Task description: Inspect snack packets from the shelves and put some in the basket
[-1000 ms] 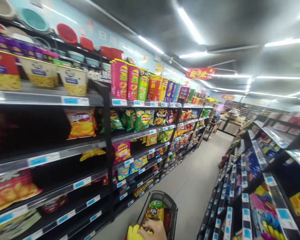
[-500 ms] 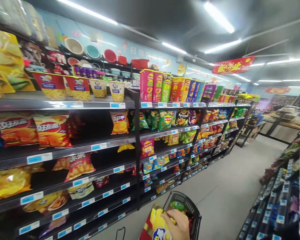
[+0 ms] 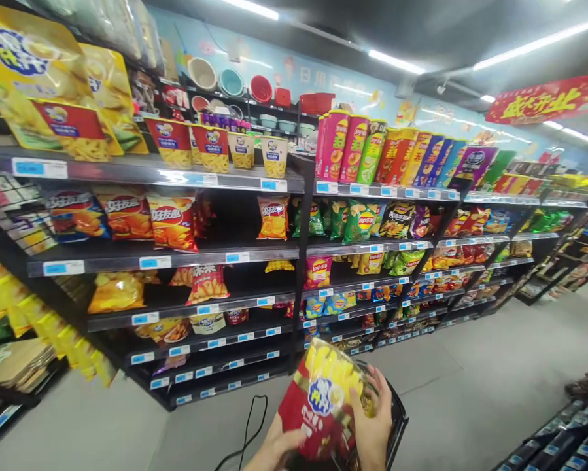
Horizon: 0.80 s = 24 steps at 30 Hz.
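Well to the left of both grips, yellow packets (image 3: 80, 333) hang in a row beside the shelf unit (image 3: 269, 254), which stands beyond the hands. Just left of the left grip (image 3: 276, 448) is a looped black cord (image 3: 260, 396); whether it hangs or lies on the floor cannot be told. The left grip pinches the lower left of a red-and-yellow packet (image 3: 323, 399), thumb on the front, fingers hidden behind. The packet is tilted, held between the two grips. The right grip (image 3: 375, 418) is closed on its right side, thumb across the front. Behind and right of that grip is the dark basket (image 3: 402, 422), largely masked.

Assessed risks: smooth film could slip if either thumb relaxes; hard squeezing could crush the contents; the cord could snag a leftward-moving wrist; the basket rim could catch the packet's lower edge.
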{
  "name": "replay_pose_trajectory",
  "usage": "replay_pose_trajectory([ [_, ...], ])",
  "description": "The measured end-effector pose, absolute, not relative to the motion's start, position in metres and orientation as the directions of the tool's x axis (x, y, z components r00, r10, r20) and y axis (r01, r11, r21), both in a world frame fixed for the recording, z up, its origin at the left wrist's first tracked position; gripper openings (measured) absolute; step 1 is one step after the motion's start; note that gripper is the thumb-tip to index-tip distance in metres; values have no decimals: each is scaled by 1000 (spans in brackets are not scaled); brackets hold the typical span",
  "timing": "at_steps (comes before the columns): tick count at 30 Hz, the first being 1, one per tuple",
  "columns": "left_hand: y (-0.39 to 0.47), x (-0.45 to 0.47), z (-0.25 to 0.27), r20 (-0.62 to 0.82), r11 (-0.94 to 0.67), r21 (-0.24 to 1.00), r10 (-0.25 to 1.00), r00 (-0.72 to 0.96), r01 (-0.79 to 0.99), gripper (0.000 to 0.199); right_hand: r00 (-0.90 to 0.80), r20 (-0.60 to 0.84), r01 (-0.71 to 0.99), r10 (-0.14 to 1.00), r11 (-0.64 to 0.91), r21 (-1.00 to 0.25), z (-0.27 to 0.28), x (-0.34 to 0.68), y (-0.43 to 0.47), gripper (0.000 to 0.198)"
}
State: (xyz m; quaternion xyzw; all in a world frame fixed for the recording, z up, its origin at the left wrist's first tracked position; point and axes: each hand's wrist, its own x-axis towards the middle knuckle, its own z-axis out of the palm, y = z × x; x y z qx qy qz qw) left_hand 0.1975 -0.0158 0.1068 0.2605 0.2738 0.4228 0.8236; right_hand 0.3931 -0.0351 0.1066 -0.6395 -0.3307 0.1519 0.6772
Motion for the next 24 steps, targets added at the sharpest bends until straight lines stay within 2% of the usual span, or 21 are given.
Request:
replay_pose_trajectory([
  [2,-13,203,106,-249,488,667,858,449,-563,101,623,44,-40,781,88,-995,98,385,-33,70],
  [4,-11,208,107,-277,487,673,864,421,-556,104,496,-132,-232,859,-15,-973,88,370,-33,75],
  [6,-10,211,107,-301,499,671,859,413,-549,100,468,-220,-355,856,-46,-934,83,351,-35,79],
  [11,-9,211,101,-356,497,711,865,354,-497,88,507,-309,-567,804,41,-823,95,316,-36,81],
  [14,-9,212,101,-384,503,731,862,332,-461,86,506,-359,-615,784,37,-788,110,314,-35,74],
  [19,-12,215,106,-319,464,741,879,353,-486,74,544,-308,-584,780,89,-806,112,317,-36,64],
  [24,-14,211,109,-330,444,700,896,298,-560,81,408,-226,-488,885,2,-873,103,318,-41,67],
])
